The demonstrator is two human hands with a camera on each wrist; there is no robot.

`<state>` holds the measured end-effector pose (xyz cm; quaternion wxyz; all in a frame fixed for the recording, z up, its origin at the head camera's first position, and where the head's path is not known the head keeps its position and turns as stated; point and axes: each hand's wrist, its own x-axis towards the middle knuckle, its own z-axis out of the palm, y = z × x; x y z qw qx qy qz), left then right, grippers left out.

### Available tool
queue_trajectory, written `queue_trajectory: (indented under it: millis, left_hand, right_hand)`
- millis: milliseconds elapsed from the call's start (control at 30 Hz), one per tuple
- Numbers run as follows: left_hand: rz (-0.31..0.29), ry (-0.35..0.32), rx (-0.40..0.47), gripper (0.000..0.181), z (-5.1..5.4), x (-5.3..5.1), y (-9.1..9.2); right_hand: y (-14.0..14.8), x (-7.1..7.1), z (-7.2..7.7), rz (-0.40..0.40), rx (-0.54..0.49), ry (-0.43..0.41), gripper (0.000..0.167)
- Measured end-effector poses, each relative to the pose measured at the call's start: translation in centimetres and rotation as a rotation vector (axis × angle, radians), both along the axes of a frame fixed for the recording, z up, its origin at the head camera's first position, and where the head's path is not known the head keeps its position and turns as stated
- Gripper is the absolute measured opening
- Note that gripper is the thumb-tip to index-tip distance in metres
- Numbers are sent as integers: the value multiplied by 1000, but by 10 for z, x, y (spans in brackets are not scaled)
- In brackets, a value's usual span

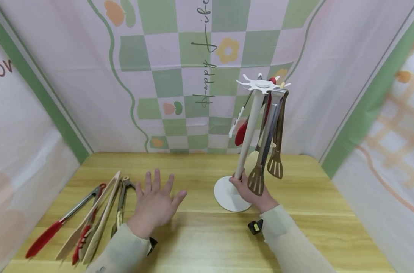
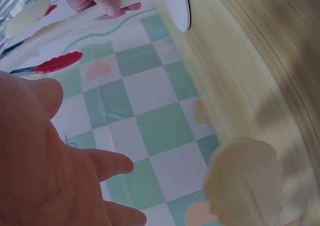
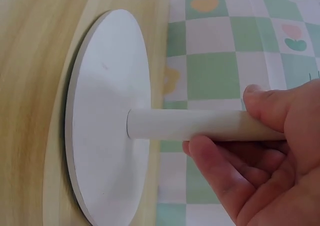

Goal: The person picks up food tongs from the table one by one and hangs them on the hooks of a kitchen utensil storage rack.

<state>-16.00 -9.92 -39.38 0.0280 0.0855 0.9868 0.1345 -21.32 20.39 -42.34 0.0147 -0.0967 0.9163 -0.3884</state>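
My right hand grips the lower pole of a white utensil stand, just above its round base. In the right wrist view the thumb and fingers wrap around the pole. Several tongs hang from the stand's star-shaped top, among them metal tongs with brown slotted tips and tongs with a red tip. My left hand is held with fingers spread and holds nothing. It is nearest to the metal-handled tongs on the left of the table, whose lower part the forearm hides.
More tongs lie side by side on the left of the wooden table, including red-tipped tongs and beige tongs. A patterned cloth hangs behind the table, with cloth on both sides too.
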Motion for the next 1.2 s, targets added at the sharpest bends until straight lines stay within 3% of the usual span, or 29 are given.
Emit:
queue_trajectory:
  millis: [167, 433, 733, 967, 1200]
  left_hand:
    - [1, -15, 5, 94, -1, 1, 0]
    - [-1, -16, 1, 95, -4, 0, -2]
    - [1, -34, -21, 96, -8, 3, -6]
    - [51, -84, -18, 112, -14, 6, -10]
    - [138, -165, -127, 127, -16, 13, -19]
  right_hand:
    - [-1, -2, 3, -2, -37, -79, 28]
    - [4, -9, -3, 16, -76, 15, 16]
    - [1, -8, -4, -3, -179, -47, 14]
    - [2, -7, -2, -16, -140, -44, 16]
    - [1, -6, 0, -15, -132, -18, 13]
